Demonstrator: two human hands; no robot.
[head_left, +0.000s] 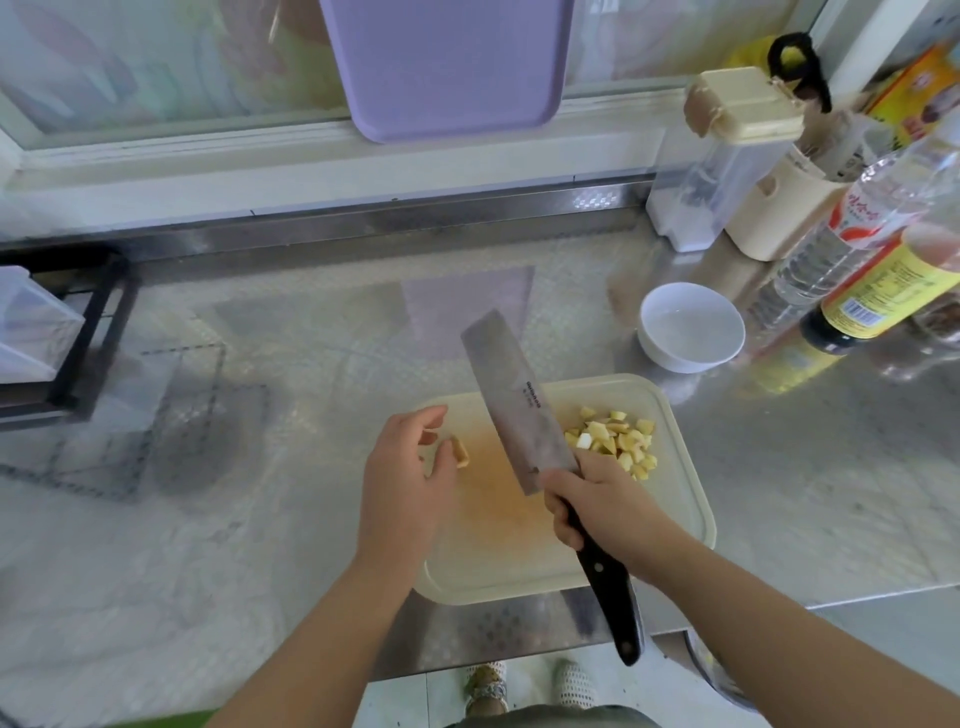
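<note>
A cream cutting board (680, 499) lies on the steel counter in front of me. My right hand (602, 506) grips the black handle of a cleaver (511, 395), whose wide blade is lifted and points away to the upper left above the board. A heap of yellow diced pieces (621, 441) sits on the board's far right part. My left hand (405, 473) hovers over the board's left edge and pinches a small yellow piece (460, 451) between its fingertips.
A white bowl (691, 327) stands beyond the board on the right. Bottles (878, 291), a cream utensil holder (779, 213) and a lidded clear container (727, 156) crowd the back right. A purple tray (447, 62) leans on the window. A black rack (88, 332) is at left.
</note>
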